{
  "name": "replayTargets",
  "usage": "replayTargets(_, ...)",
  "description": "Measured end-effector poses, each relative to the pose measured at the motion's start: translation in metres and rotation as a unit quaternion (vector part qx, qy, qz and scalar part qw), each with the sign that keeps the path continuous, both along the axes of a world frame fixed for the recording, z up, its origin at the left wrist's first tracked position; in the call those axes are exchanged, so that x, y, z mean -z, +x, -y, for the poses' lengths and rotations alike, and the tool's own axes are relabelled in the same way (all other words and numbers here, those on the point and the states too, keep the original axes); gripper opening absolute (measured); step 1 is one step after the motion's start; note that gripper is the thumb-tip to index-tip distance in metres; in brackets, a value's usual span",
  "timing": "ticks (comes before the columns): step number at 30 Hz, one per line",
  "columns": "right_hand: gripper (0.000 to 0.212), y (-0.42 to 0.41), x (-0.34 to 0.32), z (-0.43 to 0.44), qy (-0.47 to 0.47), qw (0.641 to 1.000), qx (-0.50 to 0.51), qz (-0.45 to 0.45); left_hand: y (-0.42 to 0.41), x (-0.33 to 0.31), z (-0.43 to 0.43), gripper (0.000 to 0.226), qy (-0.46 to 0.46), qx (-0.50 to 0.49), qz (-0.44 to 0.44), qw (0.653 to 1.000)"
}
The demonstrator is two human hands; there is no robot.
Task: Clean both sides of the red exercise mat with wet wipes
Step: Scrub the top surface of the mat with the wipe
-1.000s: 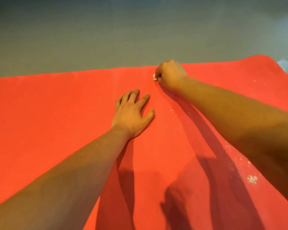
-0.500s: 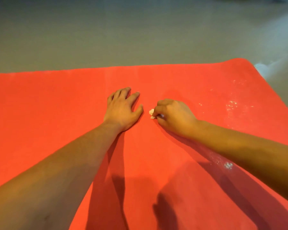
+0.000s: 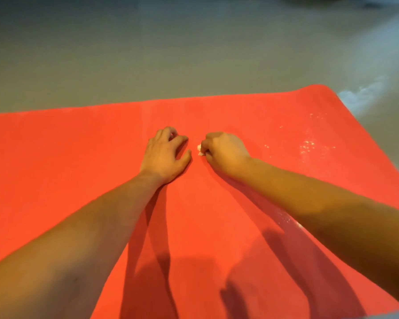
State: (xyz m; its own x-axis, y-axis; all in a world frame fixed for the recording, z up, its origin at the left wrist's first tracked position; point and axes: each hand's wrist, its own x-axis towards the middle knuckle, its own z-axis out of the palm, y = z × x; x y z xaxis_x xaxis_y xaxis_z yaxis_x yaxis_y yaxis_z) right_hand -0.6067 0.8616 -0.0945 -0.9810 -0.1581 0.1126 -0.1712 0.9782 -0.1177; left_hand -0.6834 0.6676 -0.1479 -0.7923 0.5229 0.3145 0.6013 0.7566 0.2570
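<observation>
The right hand (image 3: 225, 153), curled tight round the wet wipe (image 3: 200, 150), has slid back from the far edge of the red mat (image 3: 55, 169) to beside the flat left hand (image 3: 165, 155) pressing it down — one stripe wiped, white specks (image 3: 309, 146) still wait on the right

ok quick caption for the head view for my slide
Cleaning a red exercise mat: the right hand grips a wet wipe against it while the left hand rests alongside
</observation>
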Motion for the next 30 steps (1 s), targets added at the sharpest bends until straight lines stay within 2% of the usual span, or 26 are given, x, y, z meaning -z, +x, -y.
replayTargets(6,0.006,0.093,0.004,0.0,-0.017,0.996,-0.089,-0.011,0.0,0.003,-0.001,0.042,0.014,0.009,-0.029,0.999)
replayTargets(9,0.008,0.066,0.003,-0.001,-0.014,0.997,-0.073,-0.007,0.0,0.003,0.0,0.039,0.009,0.014,-0.031,0.999)
replayTargets(12,0.018,0.013,0.001,0.002,0.006,1.0,0.002,-0.006,0.002,-0.001,-0.002,0.037,-0.021,0.006,-0.025,0.999)
replayTargets(16,0.024,0.0,-0.004,0.016,0.053,0.997,0.058,0.024,0.019,-0.017,-0.003,0.054,-0.068,-0.016,0.047,0.996)
replayTargets(18,0.022,0.027,-0.003,0.02,0.033,0.998,0.049,0.031,0.026,-0.032,0.001,0.068,-0.125,-0.011,0.102,0.987)
replayTargets(21,0.019,0.083,-0.005,0.027,0.005,0.999,0.023,0.046,0.04,-0.053,0.007,0.076,-0.201,0.009,0.16,0.966)
replayTargets(26,0.01,0.188,-0.007,0.038,-0.003,0.994,-0.086,0.066,0.08,-0.071,0.011,0.071,-0.253,0.014,0.201,0.946)
replayTargets(28,0.007,0.208,-0.009,0.037,0.004,0.989,-0.117,0.089,0.097,-0.078,0.015,0.067,-0.276,0.029,0.206,0.938)
replayTargets(30,0.007,0.205,-0.012,0.037,0.008,0.989,-0.106,0.105,0.121,-0.085,0.021,0.064,-0.29,0.032,0.21,0.933)
